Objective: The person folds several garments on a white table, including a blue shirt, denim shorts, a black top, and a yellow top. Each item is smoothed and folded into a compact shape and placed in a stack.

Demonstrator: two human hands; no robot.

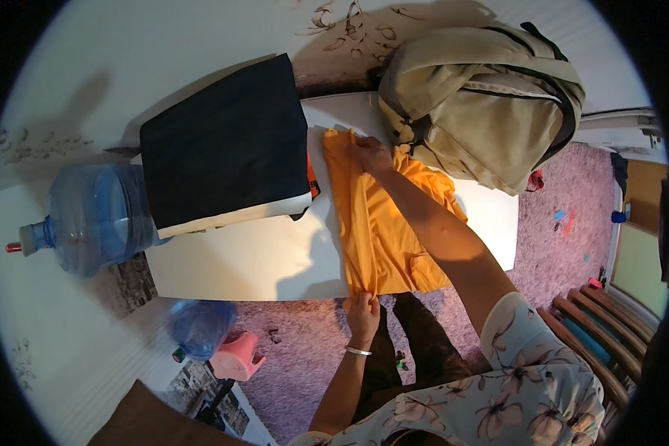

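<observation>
An orange-yellow garment (390, 223) lies creased across the white table (228, 267), with lengthwise folds along its left side. At its near edge, my left hand (363, 320) pinches the cloth; a silver bangle circles that wrist. My right hand (372, 156) reaches to the far end of the garment, and its fingers grip the fold there. The right forearm crosses over the cloth and hides part of it. Gathered, wrinkled fabric spreads to the right of the folds, partly beside the backpack.
A beige backpack (496, 111) stands at the back right. Dark folded fabric (228, 145) sits on the table's left, beside a large clear water bottle (100, 214). Below are another blue bottle (203, 329), a pink plastic jug (237, 357) and a wooden slatted piece (602, 329).
</observation>
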